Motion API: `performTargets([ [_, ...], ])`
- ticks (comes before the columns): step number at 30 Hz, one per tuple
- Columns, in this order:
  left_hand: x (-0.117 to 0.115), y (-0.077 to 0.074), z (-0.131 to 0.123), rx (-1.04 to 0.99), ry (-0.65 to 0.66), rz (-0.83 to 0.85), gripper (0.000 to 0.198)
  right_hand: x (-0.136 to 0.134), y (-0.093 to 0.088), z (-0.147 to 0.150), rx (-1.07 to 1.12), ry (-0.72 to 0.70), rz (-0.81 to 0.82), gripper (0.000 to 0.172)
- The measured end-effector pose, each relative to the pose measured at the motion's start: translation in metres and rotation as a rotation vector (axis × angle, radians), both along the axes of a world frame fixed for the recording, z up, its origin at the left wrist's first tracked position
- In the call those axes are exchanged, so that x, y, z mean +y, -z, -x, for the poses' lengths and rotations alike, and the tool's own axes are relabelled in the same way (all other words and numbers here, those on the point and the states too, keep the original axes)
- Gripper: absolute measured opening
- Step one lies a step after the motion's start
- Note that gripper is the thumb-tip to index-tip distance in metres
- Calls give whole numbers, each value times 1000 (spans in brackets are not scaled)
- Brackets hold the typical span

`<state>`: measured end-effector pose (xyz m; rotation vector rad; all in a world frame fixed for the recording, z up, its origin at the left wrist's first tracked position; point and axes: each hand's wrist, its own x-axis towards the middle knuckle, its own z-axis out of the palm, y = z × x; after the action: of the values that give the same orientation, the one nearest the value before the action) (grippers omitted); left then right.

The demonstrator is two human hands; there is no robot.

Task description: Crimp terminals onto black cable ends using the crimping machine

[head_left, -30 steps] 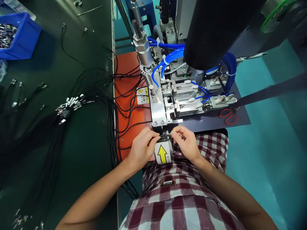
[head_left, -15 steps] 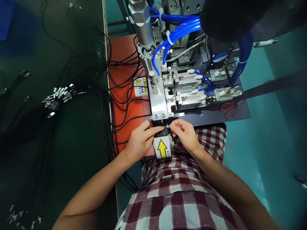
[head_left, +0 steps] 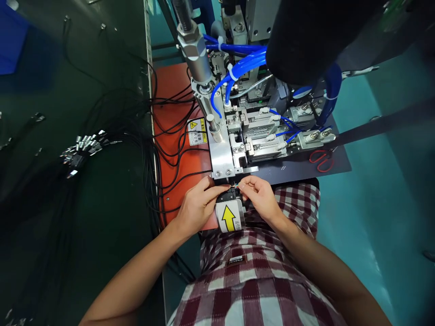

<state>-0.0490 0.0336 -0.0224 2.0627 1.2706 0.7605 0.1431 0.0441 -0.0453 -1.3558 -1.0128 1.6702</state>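
Thin coloured wires (head_left: pixel 236 185) show between my two hands at the front edge of the machine (head_left: pixel 222 156). My right hand (head_left: pixel 260 195) pinches them between thumb and index finger, the other fingers curled. From the left, my left hand (head_left: pixel 199 206) reaches in with its index finger stretched to the base of the wires and the thumb tucked below. Whatever lies inside the left grip is hidden. Just beneath the fingertips is a black block (head_left: pixel 228 195), and nearer my body a white label with a yellow arrow (head_left: pixel 229 218).
Black cables (head_left: pixel 170 154) cross the orange plate (head_left: pixel 166 181) to the left. Their metal-ended connectors (head_left: pixel 86 147) lie bundled on the dark table (head_left: pixel 112 217). Blue air tubes (head_left: pixel 248 61) and cylinders (head_left: pixel 265 127) stand beyond my hands. Red-handled scissors (head_left: pixel 321 161) lie at the right.
The whole view has shifted, so the machine and hands sit slightly lower in the picture. Both hands keep nearly the same pose at the wires.
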Motion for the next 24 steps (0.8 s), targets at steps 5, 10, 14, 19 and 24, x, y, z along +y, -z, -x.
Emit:
performTargets([
  [5, 1, -1, 0, 35, 2, -13, 28, 0, 1, 0, 10, 4, 10, 20],
  [10, 0, -3, 0, 62, 2, -36, 28, -1, -1, 1, -11, -6, -6, 20],
  [14, 1, -3, 0, 90, 13, -63, 28, -1, 0, 1, -63, -1, -51, 19],
  [19, 1, -1, 0, 113, 12, -105, 28, -2, 6, 1, -64, -5, -106, 17],
  [24, 0, 0, 1, 163, 26, -125, 29, -4, 11, 1, -110, -12, -171, 15],
])
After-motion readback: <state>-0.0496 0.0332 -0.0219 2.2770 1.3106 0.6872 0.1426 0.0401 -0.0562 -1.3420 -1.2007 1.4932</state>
